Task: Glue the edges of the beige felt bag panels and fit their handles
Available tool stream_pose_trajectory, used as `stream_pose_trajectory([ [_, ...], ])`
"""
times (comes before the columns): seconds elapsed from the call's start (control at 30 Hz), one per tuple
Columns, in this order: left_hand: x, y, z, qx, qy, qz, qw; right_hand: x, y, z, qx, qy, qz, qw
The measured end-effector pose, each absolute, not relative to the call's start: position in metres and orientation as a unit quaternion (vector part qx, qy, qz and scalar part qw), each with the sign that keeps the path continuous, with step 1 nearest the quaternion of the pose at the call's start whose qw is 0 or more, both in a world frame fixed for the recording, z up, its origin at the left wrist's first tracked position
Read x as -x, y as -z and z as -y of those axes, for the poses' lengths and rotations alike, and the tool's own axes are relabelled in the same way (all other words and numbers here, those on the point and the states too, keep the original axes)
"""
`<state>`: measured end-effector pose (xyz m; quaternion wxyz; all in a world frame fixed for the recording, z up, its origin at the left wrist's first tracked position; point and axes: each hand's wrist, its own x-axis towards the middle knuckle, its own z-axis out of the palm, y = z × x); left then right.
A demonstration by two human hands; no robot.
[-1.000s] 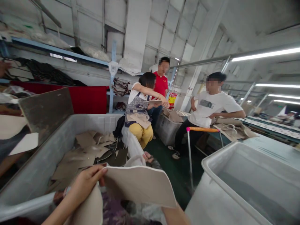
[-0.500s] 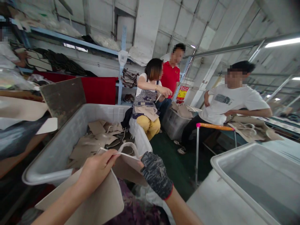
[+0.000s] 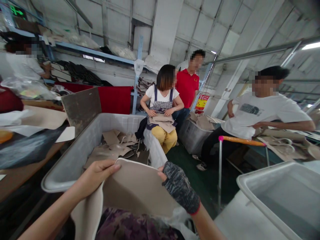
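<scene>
A large beige sheet (image 3: 137, 188) with a pale edge is stretched between my two hands above my lap. My left hand (image 3: 101, 171), bare, pinches its upper left corner between thumb and fingers, and part of the sheet hangs folded down below that hand. On the other side, my right hand (image 3: 178, 185) wears a grey knitted glove with uncovered fingertips and grips the upper right edge. Patterned purple cloth (image 3: 135, 225) covers my lap beneath the sheet. Just beyond my hands stands a white plastic bin (image 3: 60, 173) holding several beige cut pieces (image 3: 110, 146).
A seated co-worker (image 3: 163, 100) has beige pieces on the lap. Behind stands a person in red (image 3: 187, 86); at right leans a person in white (image 3: 265, 106). An orange-topped metal rail (image 3: 242, 140) and another white bin (image 3: 275, 203) are at right. A cluttered table (image 3: 27, 160) is at left.
My hands have moved apart and the sheet is spread wider between them. The pale loop at its top edge no longer shows. The seated co-worker's raised hands have come down to the lap.
</scene>
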<state>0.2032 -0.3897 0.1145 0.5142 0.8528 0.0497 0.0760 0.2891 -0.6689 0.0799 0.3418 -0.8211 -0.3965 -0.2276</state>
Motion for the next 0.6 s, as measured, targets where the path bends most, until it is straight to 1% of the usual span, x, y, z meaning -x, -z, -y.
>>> stream_pose_trajectory([
  [0.13, -0.200, -0.113, 0.402, -0.820, -0.049, -0.065, 0.567, -0.281, -0.088, 0.645, 0.797, 0.255, 0.406, 0.367],
  [0.23, -0.200, -0.111, 0.409, -0.806, -0.027, -0.048, 0.590, -0.274, -0.092, 0.625, 0.799, 0.248, 0.406, 0.369],
  [0.33, -0.201, -0.111, 0.411, -0.822, -0.025, -0.011, 0.569, -0.271, -0.094, 0.614, 0.808, 0.231, 0.399, 0.366],
  [0.47, -0.201, -0.114, 0.413, -0.852, -0.064, 0.018, 0.519, -0.271, -0.095, 0.616, 0.813, 0.215, 0.416, 0.346],
  [0.6, -0.199, -0.114, 0.415, -0.879, -0.057, 0.025, 0.473, -0.267, -0.101, 0.617, 0.793, 0.243, 0.446, 0.335],
])
